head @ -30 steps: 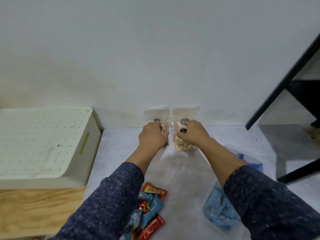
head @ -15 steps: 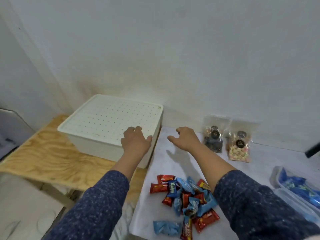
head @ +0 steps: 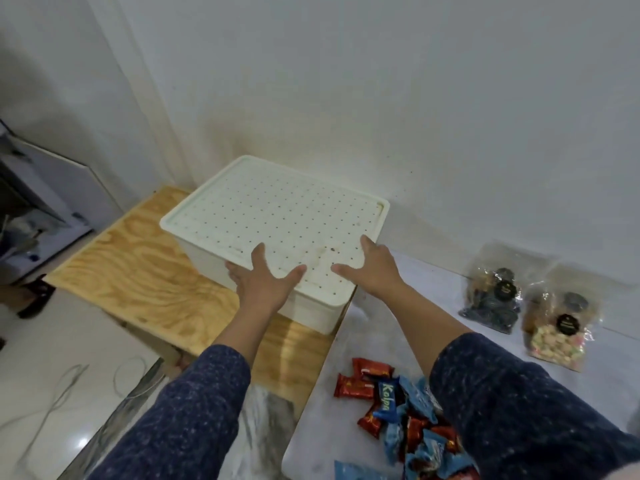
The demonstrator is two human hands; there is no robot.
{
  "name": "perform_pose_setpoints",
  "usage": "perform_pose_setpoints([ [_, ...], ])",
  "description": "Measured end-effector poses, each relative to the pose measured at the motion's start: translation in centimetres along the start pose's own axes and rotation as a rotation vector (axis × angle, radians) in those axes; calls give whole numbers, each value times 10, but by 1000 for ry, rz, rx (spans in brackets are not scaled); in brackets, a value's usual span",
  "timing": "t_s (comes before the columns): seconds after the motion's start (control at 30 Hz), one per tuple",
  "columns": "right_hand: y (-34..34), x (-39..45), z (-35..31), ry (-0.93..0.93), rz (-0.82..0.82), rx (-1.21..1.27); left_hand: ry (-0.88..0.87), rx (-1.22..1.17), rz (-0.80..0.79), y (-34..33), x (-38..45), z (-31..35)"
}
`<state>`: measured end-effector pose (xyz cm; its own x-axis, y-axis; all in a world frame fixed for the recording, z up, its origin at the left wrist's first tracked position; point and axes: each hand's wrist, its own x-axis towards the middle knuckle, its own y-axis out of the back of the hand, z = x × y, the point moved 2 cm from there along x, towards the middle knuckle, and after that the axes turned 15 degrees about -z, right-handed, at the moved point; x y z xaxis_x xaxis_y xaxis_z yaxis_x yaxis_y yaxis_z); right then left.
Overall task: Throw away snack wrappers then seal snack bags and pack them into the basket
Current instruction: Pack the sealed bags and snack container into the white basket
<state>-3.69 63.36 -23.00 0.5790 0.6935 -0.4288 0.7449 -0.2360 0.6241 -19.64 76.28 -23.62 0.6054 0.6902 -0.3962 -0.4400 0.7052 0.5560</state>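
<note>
Head view: left hand [head: 264,285] and right hand [head: 372,271] rest flat, fingers spread, on basket [head: 313,308] lid [head: 277,220] (stiff plastic, prob. light); lift by near rim.

Soft, even indoor light, cool and a bit dim, falls on the white lidded box [head: 277,223]. A faint shadow sits below the box's near edge on the wood. Left of the box the floor carries a small bright glare spot. Lines bow outward toward the frame edges; detail is slightly soft throughout.

1 head-worn wide-angle view looks forward and down, close over the lidded basket [head: 277,216].
</note>
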Motion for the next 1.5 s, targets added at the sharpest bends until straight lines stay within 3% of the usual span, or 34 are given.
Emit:
perform_pose_setpoints([
  [0.43, 16, 0, -16, 42, 1, -97, -36, -66, 109, 7, -12, 7],
  [0.9, 19, -18, -50, 134, 82, -25, -105, -108, 224, 46, -24, 24],
  [1.17, -27, -14, -131, 238, 65, -9, -112, -171, 305, 125, -28, -20],
  [1.5, -164, 25, -273, 256, 28, -16, -131, -80, 357, 289, -10, -130],
])
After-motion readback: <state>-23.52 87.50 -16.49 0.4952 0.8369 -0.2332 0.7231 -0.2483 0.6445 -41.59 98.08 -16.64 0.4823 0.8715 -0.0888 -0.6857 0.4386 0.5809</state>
